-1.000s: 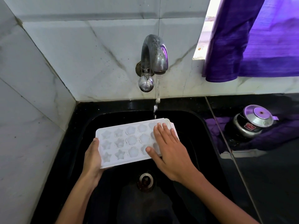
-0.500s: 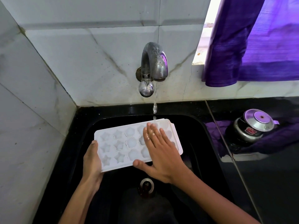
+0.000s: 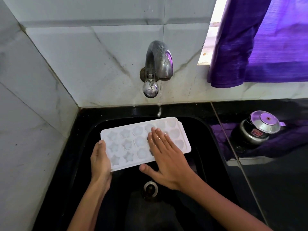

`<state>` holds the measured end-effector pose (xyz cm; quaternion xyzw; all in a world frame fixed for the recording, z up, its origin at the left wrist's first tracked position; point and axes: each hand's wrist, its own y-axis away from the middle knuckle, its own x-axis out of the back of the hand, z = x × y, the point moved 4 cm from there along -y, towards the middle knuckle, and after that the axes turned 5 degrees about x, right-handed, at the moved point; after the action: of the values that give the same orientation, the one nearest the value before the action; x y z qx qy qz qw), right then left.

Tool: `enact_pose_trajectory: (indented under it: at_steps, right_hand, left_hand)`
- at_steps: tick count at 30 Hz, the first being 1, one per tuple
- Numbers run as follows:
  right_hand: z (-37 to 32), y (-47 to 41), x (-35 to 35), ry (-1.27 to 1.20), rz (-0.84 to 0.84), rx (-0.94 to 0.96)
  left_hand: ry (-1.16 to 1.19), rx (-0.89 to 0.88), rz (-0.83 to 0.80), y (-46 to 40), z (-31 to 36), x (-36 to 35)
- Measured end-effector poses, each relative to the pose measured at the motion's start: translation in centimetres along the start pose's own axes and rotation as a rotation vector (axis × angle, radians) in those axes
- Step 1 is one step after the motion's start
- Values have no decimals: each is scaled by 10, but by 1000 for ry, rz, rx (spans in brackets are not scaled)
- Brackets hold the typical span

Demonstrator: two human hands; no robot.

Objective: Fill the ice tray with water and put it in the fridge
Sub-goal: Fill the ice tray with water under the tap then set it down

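Observation:
A white ice tray (image 3: pixel 126 144) with star and flower shaped cells is held over the black sink (image 3: pixel 206 130). My left hand (image 3: pixel 100 161) grips its left end, thumb on the rim. My right hand (image 3: pixel 166 157) lies flat and wet on the tray's middle, fingers spread, covering some cells. A thin stream of water (image 3: pixel 159 107) falls from the metal tap (image 3: pixel 158 64) onto the tray's far edge.
A round drain (image 3: pixel 150 189) sits at the sink bottom below the tray. A steel pressure cooker (image 3: pixel 260 129) stands on the black counter at right. A purple curtain (image 3: pixel 260 39) hangs at upper right. Marble tile walls close in the left and back.
My right hand has slid leftward across the tray from its right end toward the middle. The water stream has thinned. My left hand keeps its grip.

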<state>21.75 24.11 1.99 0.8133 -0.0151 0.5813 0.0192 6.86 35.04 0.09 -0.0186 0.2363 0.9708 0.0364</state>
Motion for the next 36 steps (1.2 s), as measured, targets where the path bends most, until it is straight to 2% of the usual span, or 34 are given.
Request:
enact_pose_trajectory:
  at_steps: [2, 5, 7, 14, 16, 20, 22, 27, 33, 36]
  right_hand:
    - [4, 10, -3, 5, 5, -23]
    - [18, 11, 1, -11, 59, -186]
    - [19, 4, 4, -30, 57, -229]
    - [-14, -2, 2, -6, -13, 73]
    - [-3, 5, 4, 4, -16, 23]
    - [27, 6, 10, 15, 22, -198]
    - [24, 0, 11, 20, 26, -175]
    - [-3, 8, 3, 23, -29, 125]
    - [42, 14, 15, 34, 34, -146]
    - [29, 0, 18, 21, 32, -91]
  left_hand:
    - [7, 8, 11, -3, -1, 4]
    - [10, 40, 10, -7, -4, 7]
    - [22, 37, -10, -6, -5, 2]
    - [23, -42, -37, -4, -5, -14]
    - [45, -38, -17, -5, -6, -11]
    - [70, -39, -28, -6, -5, -14]
    - [61, -51, -53, -2, -6, -23]
    - [71, -108, -20, 2, 3, -34]
    - [78, -119, -13, -1, 9, -29]
    - [73, -107, -51, 3, 4, -41]
